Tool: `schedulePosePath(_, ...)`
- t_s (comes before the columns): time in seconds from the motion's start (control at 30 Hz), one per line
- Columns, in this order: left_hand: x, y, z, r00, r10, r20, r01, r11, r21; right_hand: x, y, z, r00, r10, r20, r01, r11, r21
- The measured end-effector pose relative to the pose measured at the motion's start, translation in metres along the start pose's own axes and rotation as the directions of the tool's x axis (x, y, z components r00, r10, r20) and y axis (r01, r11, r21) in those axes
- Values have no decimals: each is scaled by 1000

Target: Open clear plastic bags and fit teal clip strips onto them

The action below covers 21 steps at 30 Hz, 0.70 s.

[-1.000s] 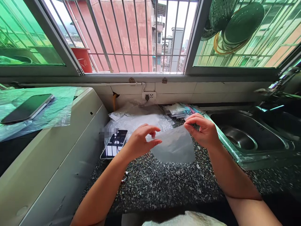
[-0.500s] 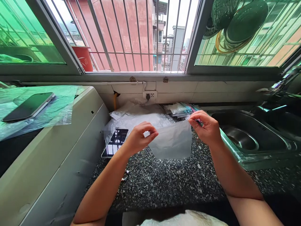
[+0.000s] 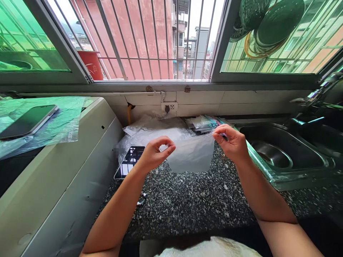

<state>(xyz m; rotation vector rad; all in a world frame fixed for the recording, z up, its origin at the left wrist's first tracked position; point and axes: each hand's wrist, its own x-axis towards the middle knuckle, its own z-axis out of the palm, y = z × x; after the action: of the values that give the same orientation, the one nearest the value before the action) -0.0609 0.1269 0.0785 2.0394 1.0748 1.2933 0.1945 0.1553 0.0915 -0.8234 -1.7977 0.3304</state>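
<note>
A translucent, frosted plastic bag (image 3: 191, 155) is stretched between my two hands above the speckled counter. My left hand (image 3: 158, 152) pinches its upper left corner between thumb and fingertips. At the upper right corner, my right hand (image 3: 229, 142) has a similar pinch. The bag hangs flat below them, its lower edge bowed. Behind it lies a heap of clear plastic packaging (image 3: 163, 130). A dark phone-like device (image 3: 131, 160) with a glossy screen rests left of my left hand, partly hidden by it.
A sink (image 3: 302, 144) holding a metal bowl (image 3: 272, 154) is on the right, under a faucet (image 3: 318, 87). Flat packets (image 3: 202, 123) lie by the wall near a socket (image 3: 169, 107). A phone (image 3: 29, 121) rests on plastic film over the white appliance (image 3: 66, 171) at left.
The bag's lower edge has swung up and away from me, so it looks shorter. Both hands keep their pinch and appear slightly farther left. The whole view has shifted a little.
</note>
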Motion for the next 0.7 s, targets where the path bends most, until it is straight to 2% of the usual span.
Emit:
schedulePosePath(0.1,0,-1,-2,1000,-24,-9,24,998,-57,1,4,2,993,75,94,-86,989,120)
schedulePosePath(0.17,0,-1,-4,999,-39,-15,38,996,-76,2,8,4,973,113,199,-150,972,183)
schedulePosePath(0.3,-1,-3,-10,997,-62,-46,56,992,-113,3,20,12,891,125,437,-239,947,217)
schedulePosePath(0.37,-1,-3,-13,996,-67,-54,59,989,-135,1,25,19,849,130,512,-266,943,202)
schedulePosePath(0.6,0,-5,-17,986,-132,-104,109,973,-204,-10,33,42,752,133,646,-301,941,157)
schedulePosePath(0.7,1,-7,-17,972,-187,-141,145,954,-264,-12,32,45,735,132,665,-316,934,164)
